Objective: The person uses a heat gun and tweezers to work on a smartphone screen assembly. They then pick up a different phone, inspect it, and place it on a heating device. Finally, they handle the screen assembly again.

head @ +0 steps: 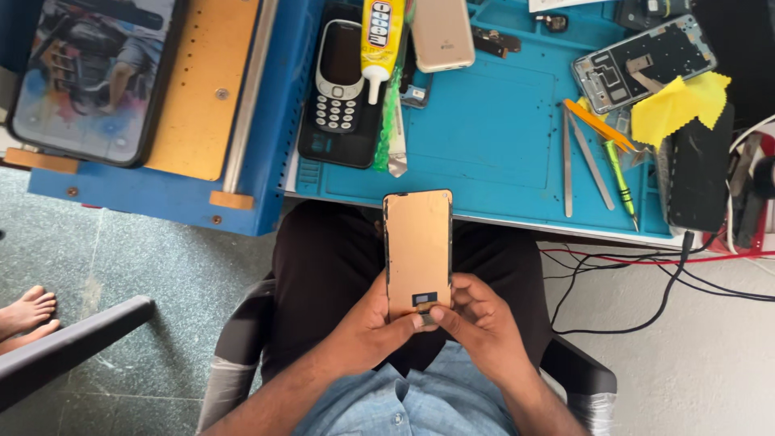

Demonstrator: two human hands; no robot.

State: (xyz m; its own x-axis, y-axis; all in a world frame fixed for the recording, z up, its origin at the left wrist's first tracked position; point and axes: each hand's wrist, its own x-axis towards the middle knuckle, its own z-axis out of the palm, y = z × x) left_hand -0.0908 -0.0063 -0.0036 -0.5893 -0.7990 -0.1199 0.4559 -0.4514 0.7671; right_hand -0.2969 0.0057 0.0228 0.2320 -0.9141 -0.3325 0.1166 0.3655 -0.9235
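Holding a copper-backed screen panel (417, 250) upright over the lap, the person grips it at its lower end with both hands. The left hand (373, 323) wraps the lower left edge, its thumb lying across the bottom of the panel; its fingers are closed on the panel. The right hand (478, 316) closes on the lower right edge, thumb and forefinger pinched at the small dark connector (425, 299) and the flex tab just beneath it. The panel sits just below the near edge of the blue mat (492, 137), above dark trousers.

On the mat lie two metal tweezers (580, 157), an orange pry tool (599, 125), a green screwdriver (621, 178) and a yellow cloth (676, 105) beside a phone frame (642, 60). A keypad phone (339, 77) rests on a dark slab, with a glue tube (381, 36) and a gold phone back (442, 34) next to it. At left, a phone with a lit picture (93, 73) lies on a blue machine (202, 186). Cables (646, 274) trail at right; bare feet (26, 315) show at the left edge.
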